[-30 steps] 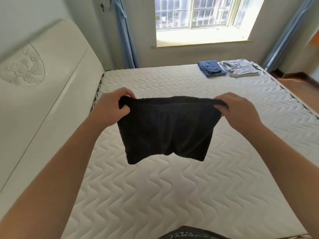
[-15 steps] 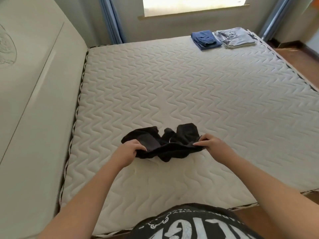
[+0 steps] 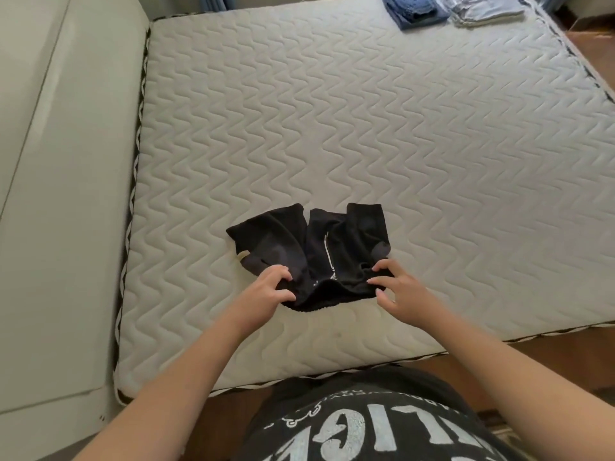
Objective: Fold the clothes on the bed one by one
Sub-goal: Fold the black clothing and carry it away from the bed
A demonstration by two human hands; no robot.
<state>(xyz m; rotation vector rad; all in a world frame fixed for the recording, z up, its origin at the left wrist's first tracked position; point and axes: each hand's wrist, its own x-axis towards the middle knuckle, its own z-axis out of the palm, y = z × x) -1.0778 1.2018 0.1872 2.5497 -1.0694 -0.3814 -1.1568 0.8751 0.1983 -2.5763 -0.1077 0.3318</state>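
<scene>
Headboard [image 3: 66, 161] runs along the 9 o'clock side, pale and padded. Next to it the bed [image 3: 366, 128], bare quilted mattress w/ wavy stitching.

Left hand [image 3: 266, 291] sits at the near-left corner of the black shorts [image 3: 309, 254]; grip is clamped on the waistband there, fingers curled into the cloth. The shorts lie on the mattress at abt 6 o'clock, near the front edge, legs pointing away toward 12, zipper showing down the middle, fabric bunched and creased. Right hand [image 3: 399, 294] is at the near-right corner, fingertips curled and pinching the waistband, so that grip is closed on the shorts too.

What changed: 1 s ago I saw the shorts held up in the air by the waistband, stretched btwn both hands. Half a sec ago they were coming down crumpled. Now they rest on the bed, legs spread wider than a moment back. I read that as laying-out nearly done; smoothing and the first fold look like what's left for this item.

Far off at 1 o'clock, a folded blue garment [image 3: 412, 10] and just beside it a folded grey garment [image 3: 482, 10], so prob. two pieces done already.
</scene>
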